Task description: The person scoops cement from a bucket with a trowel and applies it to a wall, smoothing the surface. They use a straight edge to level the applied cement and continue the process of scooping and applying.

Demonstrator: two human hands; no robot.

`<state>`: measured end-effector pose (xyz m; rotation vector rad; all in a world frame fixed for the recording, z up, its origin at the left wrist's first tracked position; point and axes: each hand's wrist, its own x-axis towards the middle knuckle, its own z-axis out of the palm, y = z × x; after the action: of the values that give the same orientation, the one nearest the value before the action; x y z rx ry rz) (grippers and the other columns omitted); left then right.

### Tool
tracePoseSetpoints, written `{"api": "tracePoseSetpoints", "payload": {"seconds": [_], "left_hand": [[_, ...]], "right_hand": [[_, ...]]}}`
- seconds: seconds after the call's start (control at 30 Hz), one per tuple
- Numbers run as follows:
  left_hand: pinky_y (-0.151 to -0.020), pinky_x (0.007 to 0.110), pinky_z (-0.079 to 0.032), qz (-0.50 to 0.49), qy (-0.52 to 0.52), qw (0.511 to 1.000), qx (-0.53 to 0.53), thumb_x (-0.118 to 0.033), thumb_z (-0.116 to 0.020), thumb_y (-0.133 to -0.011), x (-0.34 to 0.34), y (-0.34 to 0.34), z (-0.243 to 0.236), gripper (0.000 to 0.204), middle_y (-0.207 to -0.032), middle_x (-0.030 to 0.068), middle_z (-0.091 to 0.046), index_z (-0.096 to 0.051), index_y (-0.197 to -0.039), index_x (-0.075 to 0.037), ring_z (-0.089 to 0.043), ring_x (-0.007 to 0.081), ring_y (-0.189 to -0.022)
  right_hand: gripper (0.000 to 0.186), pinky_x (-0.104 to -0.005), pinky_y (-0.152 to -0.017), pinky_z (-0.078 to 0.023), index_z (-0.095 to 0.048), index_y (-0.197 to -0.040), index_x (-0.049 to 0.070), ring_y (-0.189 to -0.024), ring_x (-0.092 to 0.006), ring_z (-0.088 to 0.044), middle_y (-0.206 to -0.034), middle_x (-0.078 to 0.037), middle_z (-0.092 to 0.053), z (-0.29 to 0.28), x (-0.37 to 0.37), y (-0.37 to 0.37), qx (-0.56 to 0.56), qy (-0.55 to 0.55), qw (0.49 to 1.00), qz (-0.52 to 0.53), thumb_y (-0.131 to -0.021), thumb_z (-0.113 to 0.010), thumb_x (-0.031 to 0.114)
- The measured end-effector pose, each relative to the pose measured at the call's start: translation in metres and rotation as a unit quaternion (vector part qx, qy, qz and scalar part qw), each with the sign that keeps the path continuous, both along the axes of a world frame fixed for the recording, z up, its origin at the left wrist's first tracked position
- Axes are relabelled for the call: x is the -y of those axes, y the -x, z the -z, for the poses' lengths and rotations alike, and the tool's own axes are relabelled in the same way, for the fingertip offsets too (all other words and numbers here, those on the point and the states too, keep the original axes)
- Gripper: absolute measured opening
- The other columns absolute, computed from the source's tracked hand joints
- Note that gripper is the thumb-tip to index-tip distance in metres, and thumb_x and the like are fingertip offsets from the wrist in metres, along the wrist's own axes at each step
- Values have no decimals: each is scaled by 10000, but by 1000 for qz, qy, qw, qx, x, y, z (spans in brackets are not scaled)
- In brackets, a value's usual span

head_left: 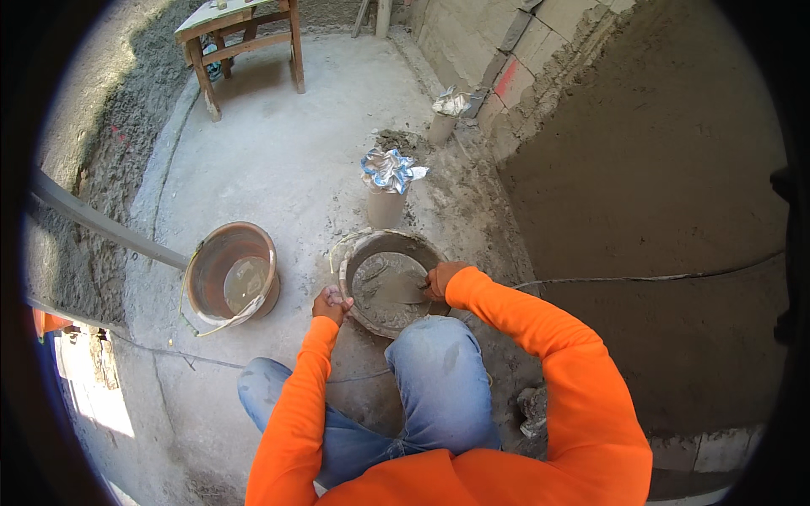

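A person's left hand (332, 304) with bent fingers gripping the near-left rim of a round bucket (417, 248) by the knees, right hand (442, 281) curled around a trowel (405, 289) in its grey mortar (381, 314), brown bucket (216, 256) standing to the left

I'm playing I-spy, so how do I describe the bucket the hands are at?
On the grey concrete floor, find the person's right knee in blue jeans. Just beyond it sits a round bucket of grey mix. Unlike the reddish-brown bucket to its left, this one has the person's left hand at its rim.
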<state>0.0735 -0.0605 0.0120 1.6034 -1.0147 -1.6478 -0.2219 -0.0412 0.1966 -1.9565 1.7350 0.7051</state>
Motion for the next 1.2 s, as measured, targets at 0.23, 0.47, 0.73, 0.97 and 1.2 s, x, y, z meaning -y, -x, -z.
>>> {"api": "tracePoseSetpoints", "payload": {"seconds": [0.23, 0.47, 0.73, 0.97, 1.2], "left_hand": [[-709, 370, -540, 60, -45, 997, 18, -192, -855, -783, 26, -9, -14, 595, -1035, 62, -653, -531, -1260, -47, -624, 186, -913], [-909, 465, -480, 72, 198, 864, 458, -472, -602, -957, 59, 34, -49, 517, -1152, 177, -647, -629, -1204, -19, -625, 329, -1030], [-485, 249, -408, 238, 5, 955, -178, -324, -408, -1079, 32, 114, -196, 327, -627, 44, -587, -604, -1093, -62, -513, 102, -521], [-400, 271, -203, 263, -56, 957, -104, -314, -425, -1063, 51, 241, -245, 281, -508, -24, -381, -563, -987, -81, -279, 91, -412], [-416, 282, -243, 226, 3, 966, -123, -316, -445, -1061, 89, 295, -275, 309, -510, -19, -417, -553, -909, -70, -331, 104, -419]], "right_hand": [[336, -477, -825, -549, -746, -986, 57, -919, -377, -698, -957, -178, -732, -16, -16, 12, 56, -7, 998, 3, -902, -560, 323], [398, -490, -867, -508, -699, -1097, 82, -957, -397, -670, -931, -195, -716, -54, -56, 47, 145, 114, 978, 96, -958, -530, 415], [492, -489, -916, -490, -674, -1180, 100, -1002, -414, -653, -977, -209, -714, -27, -109, 107, 242, 73, 920, 301, -945, -552, 514], [500, -485, -884, -505, -686, -1133, 71, -971, -419, -660, -971, -223, -708, 6, -163, 153, 284, 202, 849, 398, -934, -592, 520], [414, -432, -773, -525, -680, -1071, 37, -867, -409, -677, -922, -223, -696, -2, -205, 175, 352, 222, 747, 518, -913, -680, 420]]}}
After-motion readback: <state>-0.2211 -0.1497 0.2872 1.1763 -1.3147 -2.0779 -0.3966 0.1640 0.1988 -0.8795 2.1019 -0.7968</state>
